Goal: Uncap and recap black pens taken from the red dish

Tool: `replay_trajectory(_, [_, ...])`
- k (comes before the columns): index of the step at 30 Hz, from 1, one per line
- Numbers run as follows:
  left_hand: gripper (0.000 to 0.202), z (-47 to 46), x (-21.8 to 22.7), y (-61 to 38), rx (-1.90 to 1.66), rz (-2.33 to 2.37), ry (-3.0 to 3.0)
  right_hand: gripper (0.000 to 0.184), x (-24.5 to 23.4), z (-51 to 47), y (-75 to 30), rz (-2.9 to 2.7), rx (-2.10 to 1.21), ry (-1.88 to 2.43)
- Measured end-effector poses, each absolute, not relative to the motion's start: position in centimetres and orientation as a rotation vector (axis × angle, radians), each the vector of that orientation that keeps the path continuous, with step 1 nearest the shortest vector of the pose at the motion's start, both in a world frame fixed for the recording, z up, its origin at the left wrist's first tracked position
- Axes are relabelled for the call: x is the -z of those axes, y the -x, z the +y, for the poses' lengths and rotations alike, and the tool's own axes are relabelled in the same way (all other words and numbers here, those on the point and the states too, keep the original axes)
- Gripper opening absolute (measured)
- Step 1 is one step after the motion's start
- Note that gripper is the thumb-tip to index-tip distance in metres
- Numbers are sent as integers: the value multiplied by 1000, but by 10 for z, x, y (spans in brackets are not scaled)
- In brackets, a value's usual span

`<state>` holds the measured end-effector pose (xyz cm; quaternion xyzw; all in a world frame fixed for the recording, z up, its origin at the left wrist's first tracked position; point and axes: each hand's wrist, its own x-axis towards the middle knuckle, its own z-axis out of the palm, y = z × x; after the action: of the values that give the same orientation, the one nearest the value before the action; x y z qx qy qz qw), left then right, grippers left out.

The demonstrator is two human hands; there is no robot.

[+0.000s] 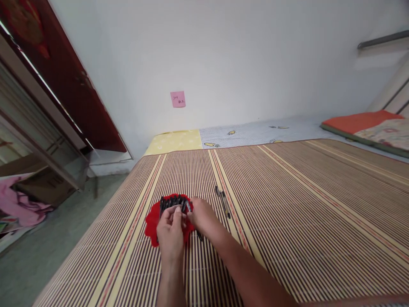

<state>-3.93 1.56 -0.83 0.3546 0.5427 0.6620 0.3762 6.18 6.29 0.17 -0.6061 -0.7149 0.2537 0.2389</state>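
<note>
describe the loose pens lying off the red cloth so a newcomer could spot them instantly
Start at the striped bamboo mat covering the bed. Just right of the right hand, two dark pens lie side by side. Unlike the pens bunched on the red cloth, they lie apart on the bare mat.

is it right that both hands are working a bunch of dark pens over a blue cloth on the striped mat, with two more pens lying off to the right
Not quite: the cloth is red, not blue, as the head view shows. The rest holds. The left hand and right hand meet over the bunch of dark pens on the striped mat, and two more pens lie off to the right.
</note>
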Motion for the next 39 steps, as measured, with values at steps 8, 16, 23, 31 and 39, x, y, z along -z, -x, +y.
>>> replay_trajectory(8, [34, 13, 4, 41, -1828, 1389, -790, 54, 7, 82, -52, -1657, -753, 1668])
replay_trajectory(16, [34, 15, 6, 45, -1837, 1393, -795, 40, -4, 64, -51, -1851, -653, 1684])
replay_trajectory(23, [33, 13, 4, 49, -1833, 1357, -759, 20, 11, 74, -131, -1674, -591, 1915])
replay_trajectory(31, [31, 13, 6, 48, -1798, 1340, -765, 17, 32, 102, -170, -1717, -551, 2131])
replay_trajectory(39, [30, 11, 2, 51, -1820, 1354, -745, 18, 30, 118, -168, -1713, -586, 2210])
